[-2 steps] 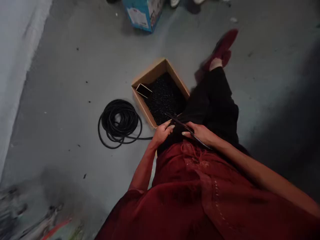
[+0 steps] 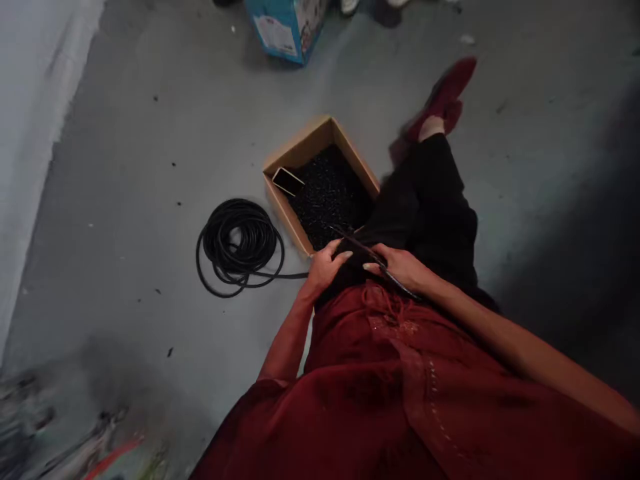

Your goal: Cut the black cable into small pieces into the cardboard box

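Low in front of my lap, my left hand [image 2: 327, 268] is closed, thumb pointing toward the right. A black cord [image 2: 290, 276] runs into it from a coil of black cord [image 2: 237, 243] on the floor at left; its end inside my fingers is hidden. My right hand [image 2: 399, 265] grips a long, slim dark tool [image 2: 363, 248] that slants up and left. Its narrow tip lies just above my left fingers; whether it has two blades is too dim to tell. Beyond both hands stands an open cardboard box [image 2: 281, 209] with many small black pieces [image 2: 327, 193] inside.
A small open-topped carton [image 2: 288, 181] sits in the box's left corner. Farther off is a blue printed box [image 2: 277, 33], with another person's shoes [image 2: 350, 5] beside it. My red-shod foot [image 2: 443, 100] extends at right. Blurred clutter [image 2: 100, 447] lies lower left.
My left hand has shifted slightly to the right, drawing the cord along with it. The right hand and its tool have hardly moved.
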Motion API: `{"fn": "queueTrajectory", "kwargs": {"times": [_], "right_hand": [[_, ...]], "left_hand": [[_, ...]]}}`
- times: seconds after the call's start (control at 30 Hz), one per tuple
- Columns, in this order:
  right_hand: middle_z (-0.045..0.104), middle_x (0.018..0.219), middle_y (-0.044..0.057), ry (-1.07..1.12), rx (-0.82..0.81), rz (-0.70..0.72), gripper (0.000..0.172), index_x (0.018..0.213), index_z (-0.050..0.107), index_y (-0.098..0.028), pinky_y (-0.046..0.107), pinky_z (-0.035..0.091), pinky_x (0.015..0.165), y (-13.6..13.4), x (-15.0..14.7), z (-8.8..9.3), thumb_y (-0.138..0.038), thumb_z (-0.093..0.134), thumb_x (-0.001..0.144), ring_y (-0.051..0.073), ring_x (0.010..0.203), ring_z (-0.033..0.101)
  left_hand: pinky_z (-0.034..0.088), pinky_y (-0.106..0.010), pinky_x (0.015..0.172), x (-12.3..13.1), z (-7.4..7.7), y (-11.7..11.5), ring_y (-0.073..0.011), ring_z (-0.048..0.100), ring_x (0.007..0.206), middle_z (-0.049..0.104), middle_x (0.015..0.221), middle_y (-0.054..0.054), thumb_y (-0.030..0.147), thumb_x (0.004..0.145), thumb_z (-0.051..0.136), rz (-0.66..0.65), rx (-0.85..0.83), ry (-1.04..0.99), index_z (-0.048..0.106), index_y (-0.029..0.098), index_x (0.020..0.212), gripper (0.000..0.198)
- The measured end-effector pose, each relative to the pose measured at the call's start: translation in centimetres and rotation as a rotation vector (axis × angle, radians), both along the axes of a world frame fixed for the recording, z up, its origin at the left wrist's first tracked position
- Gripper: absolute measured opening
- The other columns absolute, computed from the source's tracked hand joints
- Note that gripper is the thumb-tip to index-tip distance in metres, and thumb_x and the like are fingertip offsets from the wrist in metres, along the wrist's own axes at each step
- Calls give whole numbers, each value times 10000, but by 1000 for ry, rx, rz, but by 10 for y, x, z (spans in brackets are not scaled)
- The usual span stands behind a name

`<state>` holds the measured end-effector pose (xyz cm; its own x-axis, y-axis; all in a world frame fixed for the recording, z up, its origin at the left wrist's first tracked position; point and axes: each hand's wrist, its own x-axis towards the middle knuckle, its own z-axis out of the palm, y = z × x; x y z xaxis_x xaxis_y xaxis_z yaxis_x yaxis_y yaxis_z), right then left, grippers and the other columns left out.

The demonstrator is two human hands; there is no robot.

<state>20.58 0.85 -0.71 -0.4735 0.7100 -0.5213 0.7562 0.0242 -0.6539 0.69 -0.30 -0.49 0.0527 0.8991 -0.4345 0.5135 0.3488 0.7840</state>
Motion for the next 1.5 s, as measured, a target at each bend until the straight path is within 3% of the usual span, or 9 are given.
{"fn": "queueTrajectory", "kwargs": {"times": [0.13,0.3,0.6,0.7,0.8,0.97,1.2,1.5], "right_hand": [[649,898,74,-53,-4,-30,434,1052,516,-221,254,372,615,-2,-2,0,-569,407,817,226,802,600],[654,868,73,-76,-21,-50,409,1031,532,-220,249,359,602,-3,-8,9,-551,416,822,218,782,596],[641,875,64,-103,-3,-45,433,1004,522,-220,247,343,586,-4,-17,14,-588,390,816,213,772,589],[625,950,70,-20,6,-36,426,1021,509,-214,253,366,643,-2,-15,14,-572,400,819,213,840,582],[609,995,75,61,-17,-32,438,1069,496,-204,260,383,692,-1,-13,16,-552,427,813,207,866,574],[581,1050,89,113,-56,-10,496,1120,482,-195,273,395,719,1,-10,16,-558,473,783,212,892,560],[587,1042,84,153,-32,-11,463,1112,490,-197,281,392,733,3,-11,20,-535,465,796,213,894,558],[618,858,45,157,-41,-18,380,982,528,-196,251,372,641,0,-9,25,-522,445,806,191,768,574]], "left_hand": [[448,-294,864,7,-7,-4,-169,590,956,643,1018,-62,307,783,570,54,149,108,558,160,1061,314],[434,-303,902,0,-10,-5,-166,585,975,647,1022,-67,265,819,524,-17,277,192,598,162,1010,229],[443,-324,892,-11,-13,-7,-185,587,968,644,1028,-91,302,839,489,-52,324,219,602,148,1054,287],[442,-317,889,-14,-11,-5,-182,585,962,642,1028,-93,299,846,475,-48,300,186,604,144,1064,297],[477,-278,783,-19,-6,-2,-151,600,825,642,991,-84,295,840,475,-46,212,82,599,140,1082,312],[449,-222,630,-26,4,0,-89,523,600,605,734,-20,317,836,465,-74,23,-104,583,136,1114,353],[404,-197,615,-27,16,3,-72,467,583,539,660,12,335,820,477,-89,-32,-211,619,140,1050,333],[409,-201,613,-31,21,7,-75,465,597,536,672,8,306,810,483,-122,-87,-221,602,134,1102,359]]}}
